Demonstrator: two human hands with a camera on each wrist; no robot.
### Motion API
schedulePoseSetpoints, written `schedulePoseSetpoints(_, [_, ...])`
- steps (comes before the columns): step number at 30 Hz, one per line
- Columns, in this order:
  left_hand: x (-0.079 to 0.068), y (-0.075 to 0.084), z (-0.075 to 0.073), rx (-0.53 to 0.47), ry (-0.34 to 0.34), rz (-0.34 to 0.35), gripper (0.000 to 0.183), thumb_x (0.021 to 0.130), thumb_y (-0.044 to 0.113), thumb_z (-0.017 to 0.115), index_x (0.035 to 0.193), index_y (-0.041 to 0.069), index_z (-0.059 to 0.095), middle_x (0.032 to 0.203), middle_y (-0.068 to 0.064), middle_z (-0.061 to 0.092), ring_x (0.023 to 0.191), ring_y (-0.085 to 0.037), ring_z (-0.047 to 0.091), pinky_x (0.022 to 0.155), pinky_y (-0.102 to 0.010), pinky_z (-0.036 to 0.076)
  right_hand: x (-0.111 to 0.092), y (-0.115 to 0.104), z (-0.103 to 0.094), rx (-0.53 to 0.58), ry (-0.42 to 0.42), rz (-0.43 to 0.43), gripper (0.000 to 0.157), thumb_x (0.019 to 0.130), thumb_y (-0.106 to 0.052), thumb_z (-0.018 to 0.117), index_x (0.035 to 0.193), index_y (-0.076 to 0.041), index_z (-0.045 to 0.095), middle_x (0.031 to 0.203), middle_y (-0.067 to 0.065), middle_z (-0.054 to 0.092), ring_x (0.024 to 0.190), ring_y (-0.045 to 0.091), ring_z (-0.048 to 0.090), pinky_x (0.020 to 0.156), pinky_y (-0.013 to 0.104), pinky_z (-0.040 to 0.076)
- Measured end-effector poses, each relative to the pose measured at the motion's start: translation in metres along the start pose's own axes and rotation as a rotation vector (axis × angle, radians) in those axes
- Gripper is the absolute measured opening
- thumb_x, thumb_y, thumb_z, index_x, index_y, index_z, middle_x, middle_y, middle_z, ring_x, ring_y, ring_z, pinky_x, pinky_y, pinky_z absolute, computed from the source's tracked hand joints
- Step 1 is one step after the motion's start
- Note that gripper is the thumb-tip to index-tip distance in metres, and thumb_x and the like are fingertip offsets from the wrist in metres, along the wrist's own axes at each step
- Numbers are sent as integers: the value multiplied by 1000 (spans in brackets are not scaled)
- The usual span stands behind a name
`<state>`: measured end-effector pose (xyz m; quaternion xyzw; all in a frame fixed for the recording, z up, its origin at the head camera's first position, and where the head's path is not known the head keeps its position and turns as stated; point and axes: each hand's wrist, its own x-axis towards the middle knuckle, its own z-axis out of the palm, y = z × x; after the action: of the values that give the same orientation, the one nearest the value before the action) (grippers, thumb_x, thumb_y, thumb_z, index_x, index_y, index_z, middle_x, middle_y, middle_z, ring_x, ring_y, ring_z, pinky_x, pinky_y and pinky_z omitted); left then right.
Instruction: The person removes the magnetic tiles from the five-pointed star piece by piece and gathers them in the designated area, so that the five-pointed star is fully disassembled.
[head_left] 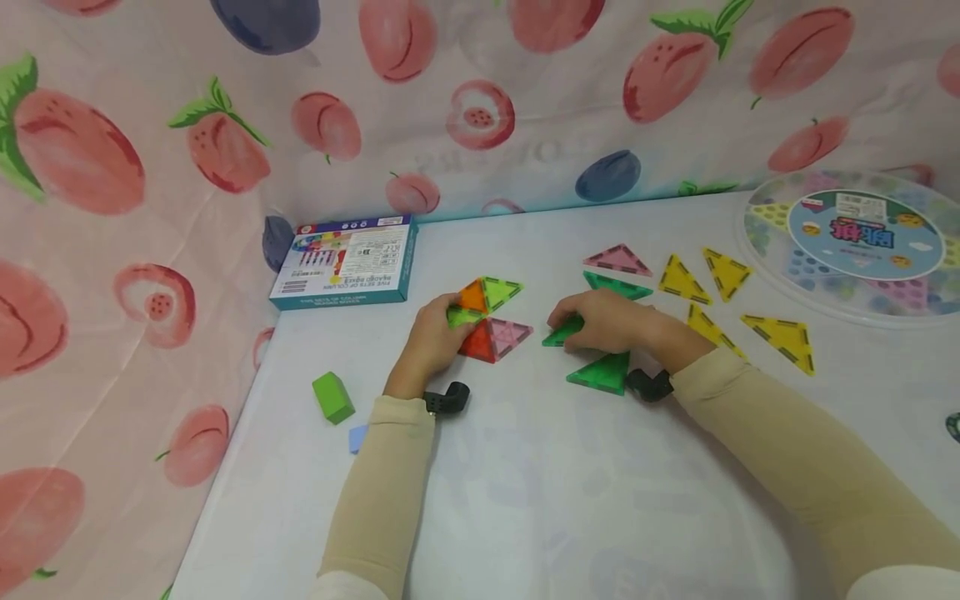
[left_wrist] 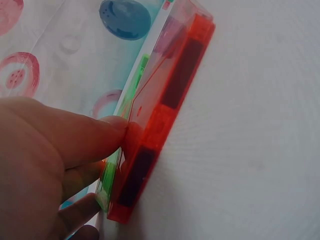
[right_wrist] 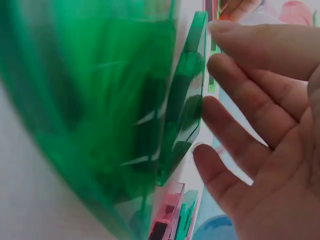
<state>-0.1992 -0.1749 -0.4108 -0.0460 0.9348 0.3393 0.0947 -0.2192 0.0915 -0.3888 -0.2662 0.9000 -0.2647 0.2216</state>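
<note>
My left hand (head_left: 437, 333) is at a flat fan of triangular magnetic tiles, thumb and fingers about a light green tile (head_left: 463, 316). An orange tile (head_left: 472, 297), another light green tile (head_left: 501, 292), a red tile (left_wrist: 155, 125) and a pink tile (head_left: 508, 335) join it at their points. The left wrist view shows the thumb at the red tile's inner edge. My right hand (head_left: 606, 320) spreads loosely curved fingers over a dark green triangular tile (right_wrist: 185, 105), fingertips touching it. Another dark green tile (head_left: 603, 373) lies nearer, below that wrist.
Yellow tiles (head_left: 726, 272) lie right of the right hand; a pink tile (head_left: 618, 259) and a green tile (head_left: 617, 285) lie behind it. A boxed toy (head_left: 345, 260) stands back left, a round game board (head_left: 765, 250) back right. A green block (head_left: 333, 397) sits left.
</note>
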Motion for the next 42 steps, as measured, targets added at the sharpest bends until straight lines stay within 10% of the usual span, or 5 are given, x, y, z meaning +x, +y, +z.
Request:
schedulePoseSetpoints(12, [0,0,0,2,-3,10,55,85,29,61,134,17,39,134,-3,38,111,-20,38,96,-37,33,-31,16,-19,95,157,79,35,83,-23,64,116,-18,57,113,0,56,103,19,48,86,41,41])
schedulePoseSetpoints(42, [-1,0,0,-6,2,18,55,85,27,61,134,14,39,135,-5,38,115,-21,37,99,-38,30,-14,9,-1,-31,111,66,35,84,-11,58,119,-14,54,109,6,57,92,21,51,73,34,45])
